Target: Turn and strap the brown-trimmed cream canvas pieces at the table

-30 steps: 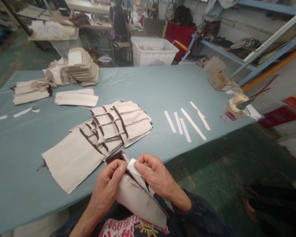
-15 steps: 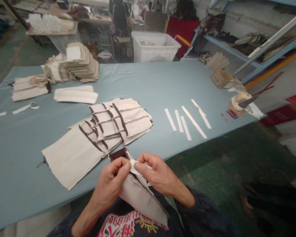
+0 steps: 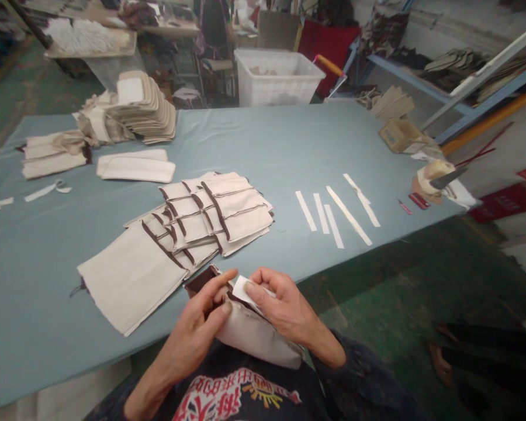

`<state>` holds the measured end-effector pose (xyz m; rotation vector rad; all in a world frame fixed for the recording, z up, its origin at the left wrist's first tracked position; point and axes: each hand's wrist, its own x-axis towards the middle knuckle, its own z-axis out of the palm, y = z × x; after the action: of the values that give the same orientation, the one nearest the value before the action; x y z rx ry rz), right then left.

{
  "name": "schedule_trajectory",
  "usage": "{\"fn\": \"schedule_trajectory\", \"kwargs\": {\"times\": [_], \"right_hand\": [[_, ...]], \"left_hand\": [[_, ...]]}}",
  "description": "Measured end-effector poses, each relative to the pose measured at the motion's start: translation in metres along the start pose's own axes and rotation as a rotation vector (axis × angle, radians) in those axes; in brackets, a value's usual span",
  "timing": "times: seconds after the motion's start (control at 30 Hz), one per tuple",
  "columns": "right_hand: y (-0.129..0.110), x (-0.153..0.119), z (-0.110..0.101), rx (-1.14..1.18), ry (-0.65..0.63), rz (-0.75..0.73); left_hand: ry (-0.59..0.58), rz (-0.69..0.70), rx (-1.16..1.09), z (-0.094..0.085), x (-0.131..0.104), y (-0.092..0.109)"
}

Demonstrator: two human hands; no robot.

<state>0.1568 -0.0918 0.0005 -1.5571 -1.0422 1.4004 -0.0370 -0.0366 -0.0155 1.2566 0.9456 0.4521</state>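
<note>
A beige fabric piece with dark brown lining [image 3: 263,336] is held over my lap at the table's front edge. My left hand [image 3: 201,321] grips its upper left edge, thumb on the beige side and index finger stretched along the opening. Between the thumb and fingers of my right hand [image 3: 284,304] is a white strip [image 3: 242,287], lying against the piece's dark edge. Just beyond my hands lies an overlapping pile of beige pieces with brown trim [image 3: 241,207].
Several white strips [image 3: 334,226] lie right of the pile on the blue-green table [image 3: 289,146]. Stacked beige pads [image 3: 151,114] stand at the back left. A cardboard box [image 3: 397,136] and tape roll [image 3: 433,173] sit at the right. Behind is a white bin [image 3: 276,79].
My left fingers have come off the white strip and moved onto the fabric's edge. My right hand keeps the strip, now apart from my left. The fabric piece has tilted flatter.
</note>
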Motion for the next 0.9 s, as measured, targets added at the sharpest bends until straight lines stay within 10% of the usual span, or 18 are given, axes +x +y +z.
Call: {"fn": "schedule_trajectory", "kwargs": {"times": [0.2, 0.43, 0.9], "right_hand": [[0.017, 0.008, 0.010, 0.065, 0.012, 0.058], [0.029, 0.018, 0.019, 0.075, -0.030, 0.096], [0.025, 0.023, 0.027, -0.074, -0.055, 0.154]], "left_hand": [[0.183, -0.113, -0.138, 0.001, 0.006, -0.007], [0.122, -0.229, -0.068, -0.008, 0.007, -0.010], [0.142, -0.064, 0.110, -0.012, 0.001, -0.012]]}}
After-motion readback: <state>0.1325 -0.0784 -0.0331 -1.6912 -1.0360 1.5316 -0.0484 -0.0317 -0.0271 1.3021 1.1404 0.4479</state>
